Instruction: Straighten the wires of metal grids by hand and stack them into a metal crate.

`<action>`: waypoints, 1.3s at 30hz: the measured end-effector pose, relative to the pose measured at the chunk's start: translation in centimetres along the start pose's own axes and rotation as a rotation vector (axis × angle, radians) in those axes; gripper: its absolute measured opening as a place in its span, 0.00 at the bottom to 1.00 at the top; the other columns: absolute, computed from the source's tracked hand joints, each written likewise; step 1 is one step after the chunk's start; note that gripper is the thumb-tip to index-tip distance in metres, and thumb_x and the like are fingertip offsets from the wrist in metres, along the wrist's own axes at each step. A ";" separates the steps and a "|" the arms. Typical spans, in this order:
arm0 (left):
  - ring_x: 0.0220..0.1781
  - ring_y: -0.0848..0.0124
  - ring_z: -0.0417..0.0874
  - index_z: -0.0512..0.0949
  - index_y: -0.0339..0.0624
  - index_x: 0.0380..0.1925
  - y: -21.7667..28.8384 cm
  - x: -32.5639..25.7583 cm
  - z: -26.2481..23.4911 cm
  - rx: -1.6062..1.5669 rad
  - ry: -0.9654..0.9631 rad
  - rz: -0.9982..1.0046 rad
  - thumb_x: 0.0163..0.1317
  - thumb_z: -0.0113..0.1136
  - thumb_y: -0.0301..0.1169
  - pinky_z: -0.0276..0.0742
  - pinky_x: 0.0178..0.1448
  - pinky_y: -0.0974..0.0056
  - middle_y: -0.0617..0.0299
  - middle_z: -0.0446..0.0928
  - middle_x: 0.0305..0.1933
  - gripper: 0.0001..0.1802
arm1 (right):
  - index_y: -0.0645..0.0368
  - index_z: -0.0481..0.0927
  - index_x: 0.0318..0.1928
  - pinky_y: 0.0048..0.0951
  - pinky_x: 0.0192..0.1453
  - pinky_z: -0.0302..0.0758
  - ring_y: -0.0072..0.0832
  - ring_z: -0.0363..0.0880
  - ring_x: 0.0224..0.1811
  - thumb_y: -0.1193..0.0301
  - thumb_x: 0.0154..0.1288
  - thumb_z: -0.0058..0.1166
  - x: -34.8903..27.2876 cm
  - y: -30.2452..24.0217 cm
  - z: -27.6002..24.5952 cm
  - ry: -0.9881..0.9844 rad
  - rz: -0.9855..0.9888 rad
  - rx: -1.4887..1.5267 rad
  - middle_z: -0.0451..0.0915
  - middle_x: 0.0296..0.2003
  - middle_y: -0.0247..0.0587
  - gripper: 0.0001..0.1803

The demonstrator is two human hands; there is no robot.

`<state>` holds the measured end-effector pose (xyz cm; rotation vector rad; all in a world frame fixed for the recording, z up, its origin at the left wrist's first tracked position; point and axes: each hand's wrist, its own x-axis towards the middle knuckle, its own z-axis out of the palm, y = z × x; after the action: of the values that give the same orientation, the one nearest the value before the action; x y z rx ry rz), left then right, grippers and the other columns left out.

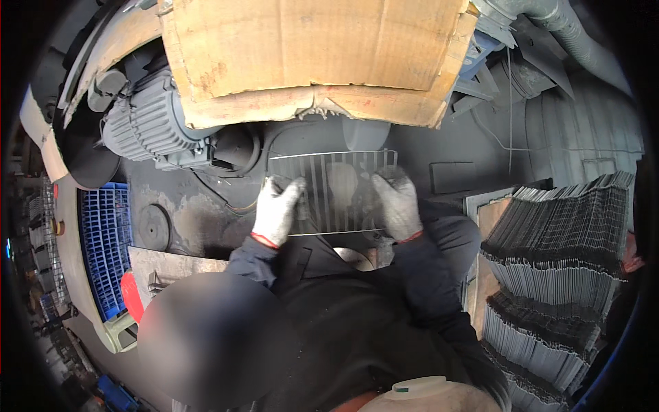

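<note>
A rectangular wire rack [319, 192], with thin parallel bars inside a wire frame, is held level above my lap. My left hand [278, 209], in a whitish work glove with a red cuff edge, is closed round its left side. Gloved the same way, my right hand [399, 204] grips the right side, its fingers darkened and slightly blurred. Both thumbs lie toward the rack's middle. Parts of the frame under the fingers are hidden.
Cardboard [309, 48] hangs over the machine ahead. A grey finned motor [147, 120] stands at the left, near a blue plastic crate [106, 247]. Tall stacks of similar wire racks [556, 233] fill the right side. A ribbed duct [570, 31] runs at the upper right.
</note>
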<state>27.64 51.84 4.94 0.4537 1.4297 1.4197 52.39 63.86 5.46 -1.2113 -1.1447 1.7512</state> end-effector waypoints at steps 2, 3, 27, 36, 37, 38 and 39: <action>0.30 0.76 0.81 0.77 0.39 0.42 0.2 0.5 0.1 -0.015 -0.037 -0.057 0.75 0.70 0.35 0.83 0.33 0.65 0.60 0.83 0.35 0.13 | 0.61 0.85 0.55 0.27 0.52 0.81 0.21 0.82 0.46 0.77 0.77 0.62 -0.2 0.1 -0.2 0.038 -0.036 0.038 0.87 0.46 0.31 0.10; 0.28 0.75 0.80 0.76 0.40 0.42 1.0 0.3 1.7 0.034 -0.039 -0.072 0.75 0.69 0.34 0.80 0.33 0.65 0.62 0.81 0.33 0.12 | 0.62 0.85 0.55 0.27 0.52 0.82 0.22 0.83 0.46 0.77 0.77 0.62 -0.7 -1.0 -1.0 0.081 -0.040 -0.034 0.87 0.46 0.32 0.10; 0.32 0.77 0.80 0.79 0.37 0.42 0.3 -0.8 3.7 -0.011 -0.017 -0.046 0.72 0.74 0.36 0.81 0.37 0.66 0.64 0.81 0.34 0.15 | 0.62 0.87 0.51 0.25 0.38 0.79 0.19 0.83 0.34 0.74 0.78 0.62 -0.1 -5.1 -1.1 -0.001 -0.082 -0.021 0.89 0.40 0.32 0.07; 0.31 0.74 0.83 0.78 0.37 0.51 3.1 0.2 6.1 0.057 -0.135 -0.240 0.72 0.74 0.36 0.86 0.34 0.63 0.60 0.84 0.39 0.18 | 0.63 0.84 0.58 0.28 0.46 0.84 0.26 0.89 0.42 0.73 0.78 0.61 -1.7 -5.2 -4.7 0.065 0.080 0.037 0.89 0.46 0.38 0.13; 0.28 0.74 0.82 0.79 0.37 0.50 2.1 0.4 7.3 -0.030 -0.155 -0.222 0.72 0.73 0.35 0.81 0.29 0.65 0.61 0.83 0.37 0.16 | 0.65 0.82 0.61 0.28 0.51 0.85 0.27 0.89 0.47 0.75 0.78 0.60 -2.6 -6.7 -3.9 0.109 0.022 0.144 0.89 0.49 0.40 0.15; 0.25 0.75 0.81 0.80 0.37 0.50 0.8 0.8 8.2 -0.121 -0.182 -0.201 0.72 0.72 0.34 0.76 0.25 0.67 0.63 0.83 0.34 0.15 | 0.66 0.80 0.62 0.29 0.54 0.86 0.28 0.89 0.50 0.76 0.78 0.59 -2.9 -6.5 -5.4 0.141 0.019 0.113 0.89 0.50 0.42 0.17; 0.24 0.75 0.81 0.80 0.38 0.53 0.4 0.9 8.5 -0.164 -0.214 -0.195 0.72 0.73 0.36 0.75 0.24 0.67 0.63 0.83 0.35 0.18 | 0.67 0.81 0.61 0.28 0.53 0.86 0.29 0.89 0.50 0.78 0.78 0.57 -3.6 -6.3 -6.0 0.143 0.036 0.085 0.89 0.50 0.42 0.15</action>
<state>34.20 57.07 6.86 0.3403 1.1442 1.2781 59.62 64.48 11.44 -1.2905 -0.9621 1.6929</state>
